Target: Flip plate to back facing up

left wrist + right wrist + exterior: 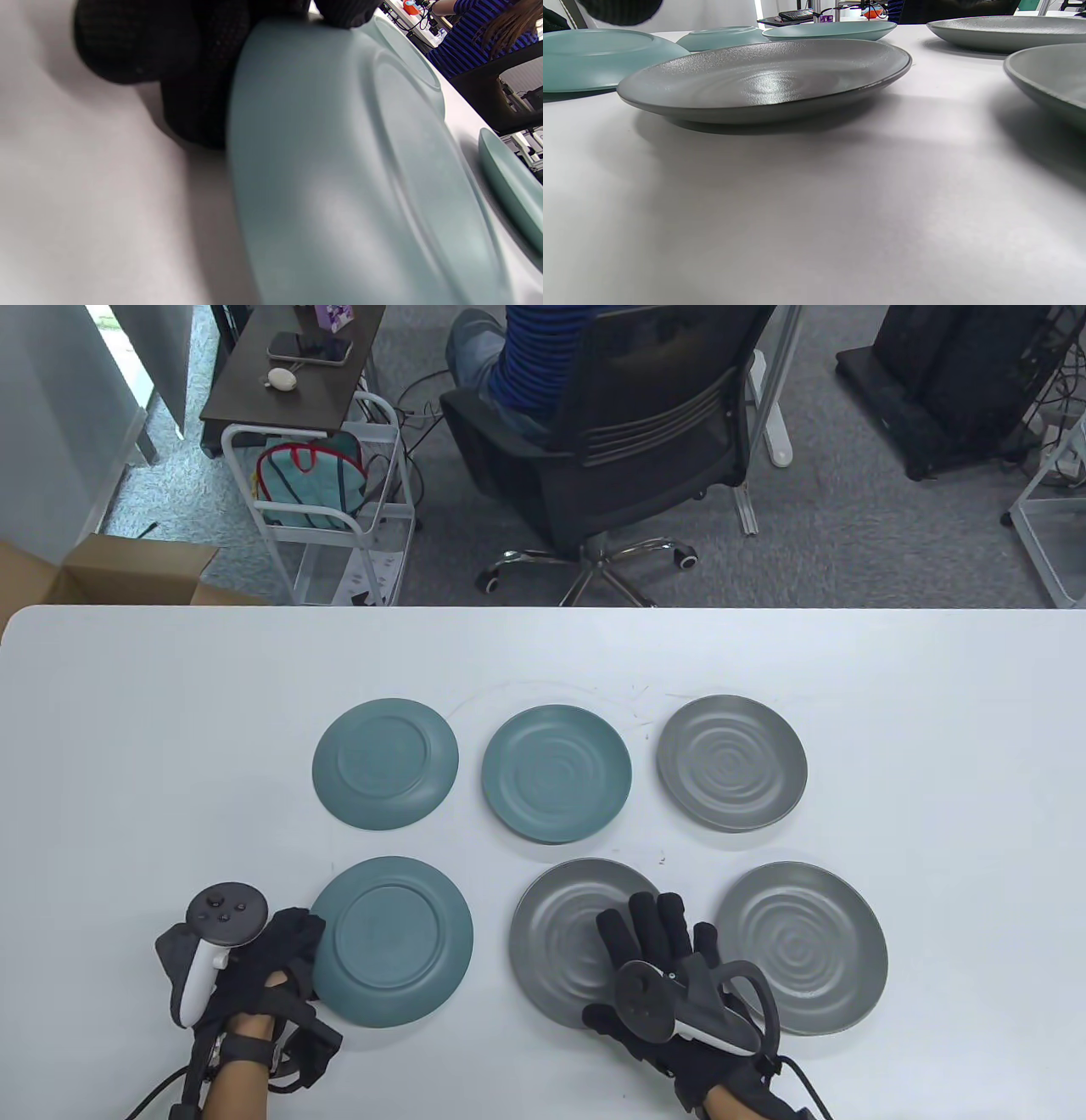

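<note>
Spanning the office's carpeted foreground, the white surface point(170, 780) carries six plates. Left fingers point(195, 84) touch the teal plate point(392, 942) at 9 o'clock, shown only by the wrist view; right fingers point(657, 920) lie apart above the grey plate point(564, 933).

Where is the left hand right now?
Table view: the left hand is near-left, touching the left rim of the front teal plate, which lies back up.

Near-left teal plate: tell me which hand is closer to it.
Left. The left hand touches the teal plate's left rim; the right hand hovers over the gray plate beside it.
</note>
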Tool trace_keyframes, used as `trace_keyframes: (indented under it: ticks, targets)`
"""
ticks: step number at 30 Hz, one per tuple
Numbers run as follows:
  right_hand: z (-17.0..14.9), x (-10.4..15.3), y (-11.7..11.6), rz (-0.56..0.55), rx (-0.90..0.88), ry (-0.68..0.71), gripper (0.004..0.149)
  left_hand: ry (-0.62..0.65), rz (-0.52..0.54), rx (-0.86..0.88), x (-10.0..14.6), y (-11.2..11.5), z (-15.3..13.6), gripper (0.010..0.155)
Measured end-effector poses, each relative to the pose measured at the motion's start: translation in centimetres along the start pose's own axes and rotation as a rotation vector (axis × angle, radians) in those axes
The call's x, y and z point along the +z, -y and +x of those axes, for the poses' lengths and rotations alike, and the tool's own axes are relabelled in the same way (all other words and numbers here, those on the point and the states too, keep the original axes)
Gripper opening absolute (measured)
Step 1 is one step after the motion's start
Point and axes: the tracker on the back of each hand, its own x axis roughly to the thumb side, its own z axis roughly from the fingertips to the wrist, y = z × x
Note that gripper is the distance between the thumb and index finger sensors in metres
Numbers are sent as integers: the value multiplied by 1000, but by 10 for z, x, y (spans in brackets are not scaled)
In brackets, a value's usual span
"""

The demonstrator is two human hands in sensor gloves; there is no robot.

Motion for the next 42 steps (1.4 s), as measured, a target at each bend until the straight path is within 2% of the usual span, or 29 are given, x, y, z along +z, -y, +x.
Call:
trace_keyframes:
  ticks: [8, 20, 42]
  targets:
    - [0, 0, 0, -1, 1, 1, 93, -23, 41, -139, 1, 1, 8, 60]
    - [1, 0, 0, 0, 2, 5, 93, -65, 100, -247, 2, 1, 13, 60]
    - [2, -1, 0, 6, 13, 2, 93, -62, 183, -575, 2, 10, 28, 60]
